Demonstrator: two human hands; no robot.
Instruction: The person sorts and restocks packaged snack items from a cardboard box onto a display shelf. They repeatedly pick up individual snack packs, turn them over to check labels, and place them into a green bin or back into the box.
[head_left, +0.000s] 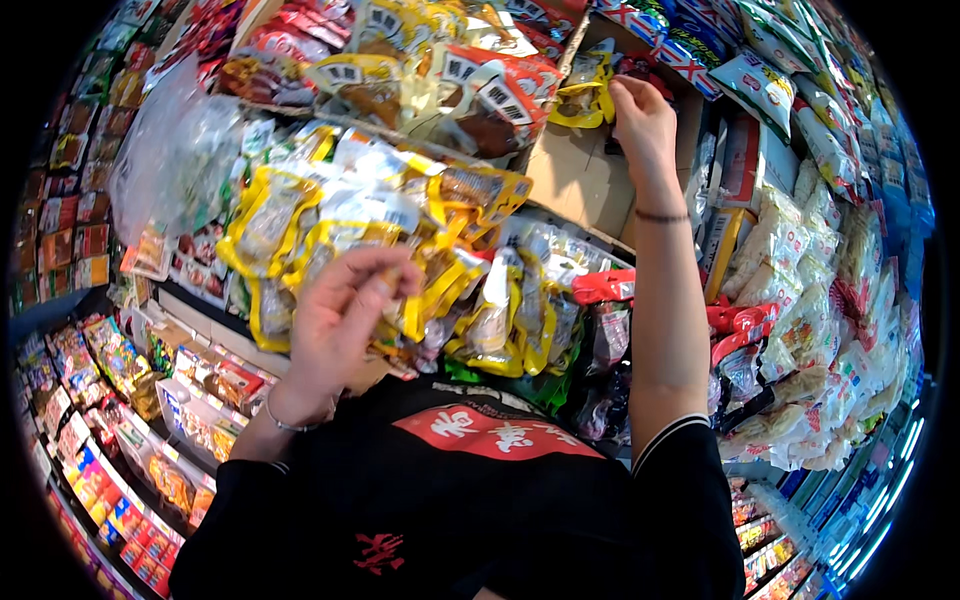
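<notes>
My right hand (646, 124) reaches into a cardboard box (581, 176), its fingertips pinched at the edge of a yellow-edged snack packet (579, 105). The bare cardboard bottom of the box shows in front of that packet. My left hand (341, 315) is held over a heap of clear, yellow-edged vacuum packets (274, 214), thumb and fingers curled towards each other. Whether anything thin sits between those fingertips cannot be made out. Beneath and beside it, more yellow-edged packets (491, 319) lie in the heap.
Red-and-yellow food bags (480, 97) fill a box on the far side. A clear plastic bag (165, 157) lies to the left. Pale puffy packs (795, 255) are piled at right, near black-and-red packets (609, 315). Shelves of small packs (127, 480) stand lower left.
</notes>
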